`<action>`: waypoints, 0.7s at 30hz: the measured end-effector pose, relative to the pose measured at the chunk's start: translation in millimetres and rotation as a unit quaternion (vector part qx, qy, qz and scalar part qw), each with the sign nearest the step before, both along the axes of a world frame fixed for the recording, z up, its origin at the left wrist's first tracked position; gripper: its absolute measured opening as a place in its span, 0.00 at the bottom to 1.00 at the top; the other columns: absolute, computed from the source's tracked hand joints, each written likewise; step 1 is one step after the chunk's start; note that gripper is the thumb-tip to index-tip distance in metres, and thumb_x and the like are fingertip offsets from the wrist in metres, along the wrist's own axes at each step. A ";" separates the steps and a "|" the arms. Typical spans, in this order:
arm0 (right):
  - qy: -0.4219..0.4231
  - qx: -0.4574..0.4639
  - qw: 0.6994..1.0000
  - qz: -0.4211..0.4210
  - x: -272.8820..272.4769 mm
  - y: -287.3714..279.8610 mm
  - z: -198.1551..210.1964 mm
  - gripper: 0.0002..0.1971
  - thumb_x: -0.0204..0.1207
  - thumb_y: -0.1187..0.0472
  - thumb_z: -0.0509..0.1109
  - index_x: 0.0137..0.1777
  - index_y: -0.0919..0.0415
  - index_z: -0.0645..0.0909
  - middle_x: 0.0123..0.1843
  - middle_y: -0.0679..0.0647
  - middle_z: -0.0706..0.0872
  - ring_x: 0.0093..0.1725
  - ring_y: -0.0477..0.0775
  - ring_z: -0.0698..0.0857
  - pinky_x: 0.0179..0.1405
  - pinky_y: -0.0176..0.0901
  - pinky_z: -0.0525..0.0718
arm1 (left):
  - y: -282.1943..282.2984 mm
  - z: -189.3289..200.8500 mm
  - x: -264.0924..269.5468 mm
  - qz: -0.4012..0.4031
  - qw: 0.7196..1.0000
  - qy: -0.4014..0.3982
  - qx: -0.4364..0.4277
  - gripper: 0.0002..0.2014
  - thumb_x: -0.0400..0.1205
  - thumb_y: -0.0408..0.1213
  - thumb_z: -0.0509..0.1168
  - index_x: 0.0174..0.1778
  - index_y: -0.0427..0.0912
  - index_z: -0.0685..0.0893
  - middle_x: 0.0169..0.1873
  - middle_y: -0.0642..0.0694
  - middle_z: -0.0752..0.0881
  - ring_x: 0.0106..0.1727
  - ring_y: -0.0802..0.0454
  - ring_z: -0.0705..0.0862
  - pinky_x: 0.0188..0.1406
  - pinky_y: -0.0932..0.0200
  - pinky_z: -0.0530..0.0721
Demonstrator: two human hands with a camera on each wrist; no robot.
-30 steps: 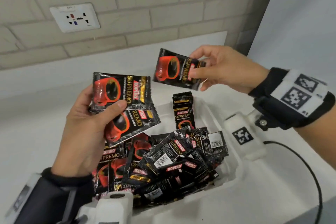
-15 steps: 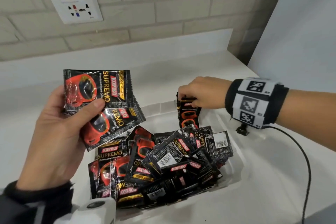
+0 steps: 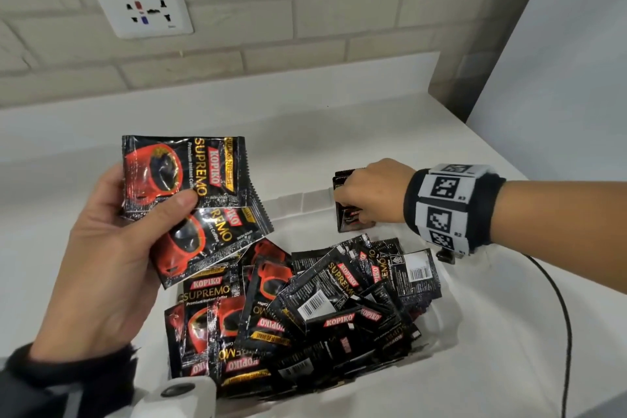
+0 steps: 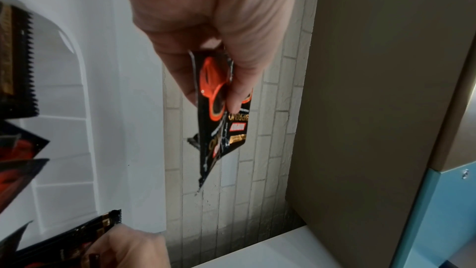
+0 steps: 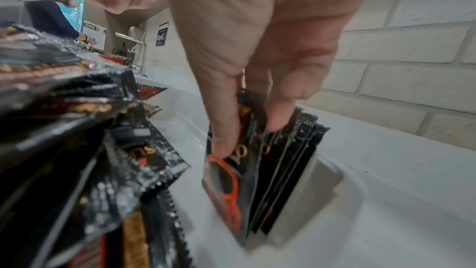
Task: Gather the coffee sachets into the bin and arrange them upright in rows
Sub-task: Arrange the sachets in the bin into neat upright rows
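Glossy black-and-red foil coffee sachets [image 3: 305, 312]: light, limp, slippery; heaped loose in white plastic bin [image 3: 451, 326] on table. Best pinched by crimped top edge. Left hand [image 3: 112, 248] grips two; right hand [image 3: 373, 193] pinches upright far row [image 5: 280, 178].

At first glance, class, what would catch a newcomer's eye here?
The jumbled heap of black-and-red coffee sachets filling the white bin. Above its left side, the left hand grips two sachets; at the far corner, the right hand pinches the upright row.
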State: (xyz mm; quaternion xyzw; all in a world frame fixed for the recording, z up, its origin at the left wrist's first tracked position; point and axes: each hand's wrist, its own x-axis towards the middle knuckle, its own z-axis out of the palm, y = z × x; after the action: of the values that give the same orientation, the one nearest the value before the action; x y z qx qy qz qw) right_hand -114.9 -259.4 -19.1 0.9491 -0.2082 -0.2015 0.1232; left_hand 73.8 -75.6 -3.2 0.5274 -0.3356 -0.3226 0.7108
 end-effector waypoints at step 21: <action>-0.085 -0.070 0.994 -0.022 -10.5 -10.2 11.1 0.19 0.76 0.52 0.68 0.61 0.56 0.67 0.54 0.51 0.80 0.51 0.57 0.81 0.35 0.44 0.70 | 1.6 -4.2 0.3 0.001 1.000 0.010 0.020 0.17 0.59 0.34 0.70 0.38 0.60 0.88 0.36 0.59 0.89 0.33 0.61 0.88 0.29 0.60 0.88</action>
State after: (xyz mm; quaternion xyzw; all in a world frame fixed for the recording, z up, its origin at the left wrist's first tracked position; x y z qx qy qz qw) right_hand -125.4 -269.6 -8.0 0.9471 -0.2520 -0.1078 0.1670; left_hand 74.1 -74.0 -7.4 0.5387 -0.3210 -0.3337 0.7038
